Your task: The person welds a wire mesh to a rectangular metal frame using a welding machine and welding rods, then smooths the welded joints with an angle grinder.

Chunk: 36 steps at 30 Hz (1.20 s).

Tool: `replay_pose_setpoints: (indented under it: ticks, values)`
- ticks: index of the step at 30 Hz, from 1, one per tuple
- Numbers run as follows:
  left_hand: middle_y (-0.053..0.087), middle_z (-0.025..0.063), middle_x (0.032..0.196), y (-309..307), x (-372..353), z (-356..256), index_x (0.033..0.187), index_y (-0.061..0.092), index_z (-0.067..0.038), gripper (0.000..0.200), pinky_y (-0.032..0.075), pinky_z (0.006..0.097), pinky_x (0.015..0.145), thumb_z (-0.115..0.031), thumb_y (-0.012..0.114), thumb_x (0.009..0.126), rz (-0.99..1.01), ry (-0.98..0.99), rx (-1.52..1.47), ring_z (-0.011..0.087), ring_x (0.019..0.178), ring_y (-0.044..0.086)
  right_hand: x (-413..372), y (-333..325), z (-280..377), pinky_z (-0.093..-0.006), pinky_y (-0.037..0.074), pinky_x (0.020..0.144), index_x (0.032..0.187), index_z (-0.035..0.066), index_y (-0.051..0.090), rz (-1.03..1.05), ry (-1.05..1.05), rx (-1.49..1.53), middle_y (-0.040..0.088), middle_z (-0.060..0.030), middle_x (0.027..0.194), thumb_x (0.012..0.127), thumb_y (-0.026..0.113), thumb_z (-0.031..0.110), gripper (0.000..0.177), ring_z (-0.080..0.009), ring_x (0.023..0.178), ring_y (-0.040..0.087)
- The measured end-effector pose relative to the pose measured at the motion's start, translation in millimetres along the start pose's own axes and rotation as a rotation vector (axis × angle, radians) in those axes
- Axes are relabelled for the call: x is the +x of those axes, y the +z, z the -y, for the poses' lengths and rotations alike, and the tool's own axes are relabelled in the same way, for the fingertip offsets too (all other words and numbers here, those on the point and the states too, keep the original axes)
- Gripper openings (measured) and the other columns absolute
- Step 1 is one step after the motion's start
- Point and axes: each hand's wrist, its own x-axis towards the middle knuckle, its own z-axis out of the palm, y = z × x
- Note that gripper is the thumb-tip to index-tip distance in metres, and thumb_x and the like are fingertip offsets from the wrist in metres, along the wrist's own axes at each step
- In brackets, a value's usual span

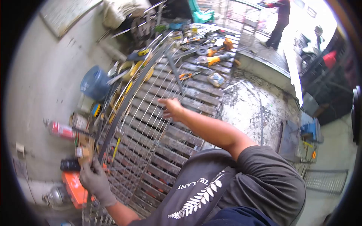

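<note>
A wire grid panel point(151, 124) with a dark metal frame bar point(124, 109) lies across a slatted steel workbench point(196, 94). My left hand point(92, 180), in a grey glove, is closed around the near end of the frame bar at the bench's left edge. My right hand point(171, 108) is bare and stretched out over the middle of the grid. Its fingers are spread and point left, resting on or just above the wires. It holds nothing.
Angle grinders point(215, 59) and small tools lie at the bench's far end. Along the left wall sit a blue jug point(94, 83), a red spray can point(60, 130) and an orange tool point(75, 188). Another person point(279, 20) stands far off, top right. Wet concrete floor point(256, 109) lies right.
</note>
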Motion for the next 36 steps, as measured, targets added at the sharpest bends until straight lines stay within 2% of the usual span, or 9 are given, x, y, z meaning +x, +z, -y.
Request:
replay_pose_setpoints:
  ticks: [2,3,8,14,18,20,24,29,36]
  values:
    - [0.067,0.0167,0.080,14,-9,3,0.090,0.071,-0.001,0.039,0.051,0.0529,0.070,-0.037,0.074,0.106,-0.284,0.122,-0.033,0.0413,0.076,0.066,-5,-2,1,-0.0542,0.059,0.096,0.154,0.002,0.057,0.052,0.026,0.008,0.058,-0.0278,0.150,0.093,0.085,0.050,0.083,-0.0387,0.128,0.061]
    - [0.066,0.0151,0.079,12,-14,2,0.089,0.071,-0.002,0.039,0.051,0.0518,0.069,-0.037,0.076,0.105,-0.305,0.144,0.001,0.0402,0.075,0.066,-2,-3,0,-0.0562,0.054,0.103,0.154,0.004,0.058,0.042,0.056,0.035,0.060,-0.0247,0.149,0.094,0.084,0.049,0.080,-0.0349,0.130,0.060]
    - [0.063,0.0109,0.074,5,-27,-5,0.084,0.068,-0.005,0.043,0.047,0.0492,0.064,-0.041,0.077,0.105,-0.416,0.229,0.070,0.0358,0.067,0.061,-3,-6,4,-0.0503,0.052,0.092,0.135,0.007,0.064,0.121,0.108,0.199,0.062,-0.0104,0.114,0.102,0.075,0.031,0.042,-0.0268,0.107,0.063]
    - [0.068,0.0119,0.078,-14,-15,-16,0.084,0.069,-0.003,0.044,0.050,0.0484,0.063,-0.041,0.078,0.105,-0.518,0.298,-0.012,0.0359,0.070,0.064,-77,-48,35,-0.0523,0.054,0.098,0.135,0.006,0.064,0.051,0.085,0.203,0.061,-0.0125,0.122,0.099,0.076,0.027,0.043,-0.0268,0.109,0.060]
    - [0.058,0.0088,0.071,-41,7,-47,0.082,0.067,-0.005,0.042,0.045,0.0480,0.060,-0.038,0.078,0.105,-0.577,0.391,-0.065,0.0338,0.064,0.057,-124,-91,65,-0.0533,0.053,0.101,0.134,0.006,0.063,0.029,0.013,0.272,0.058,-0.0125,0.123,0.097,0.077,0.026,0.044,-0.0262,0.111,0.057]
    - [0.056,0.0083,0.073,-55,19,-68,0.083,0.066,-0.005,0.041,0.044,0.0471,0.061,-0.036,0.076,0.107,-0.584,0.441,-0.086,0.0319,0.066,0.055,-154,-115,83,-0.0525,0.053,0.095,0.122,0.007,0.066,-0.030,-0.019,0.351,0.057,-0.0093,0.110,0.094,0.077,0.022,0.033,-0.0238,0.100,0.058]
    - [0.059,0.0087,0.079,-78,40,-130,0.084,0.066,-0.004,0.041,0.046,0.0473,0.066,-0.035,0.074,0.109,-0.699,0.548,-0.120,0.0325,0.071,0.056,-219,-179,122,-0.0471,0.050,0.083,0.105,0.010,0.067,-0.179,-0.053,0.466,0.051,-0.0038,0.090,0.089,0.077,0.013,0.020,-0.0200,0.085,0.057]
    - [0.053,0.0082,0.074,-108,57,-241,0.080,0.061,-0.005,0.042,0.044,0.0471,0.066,-0.033,0.075,0.108,-0.693,0.655,-0.236,0.0313,0.069,0.053,-282,-302,140,-0.0442,0.048,0.080,0.088,0.010,0.071,-0.314,-0.176,0.542,0.060,-0.0034,0.090,0.089,0.076,0.008,0.005,-0.0174,0.083,0.057]
    - [0.048,0.0073,0.070,-144,66,-465,0.077,0.058,-0.006,0.043,0.040,0.0431,0.066,-0.031,0.075,0.108,-0.711,0.811,-0.545,0.0290,0.068,0.050,-384,-511,148,-0.0396,0.044,0.075,0.083,0.008,0.070,-0.569,-0.503,0.624,0.070,-0.0050,0.087,0.088,0.075,0.006,0.007,-0.0169,0.082,0.064]
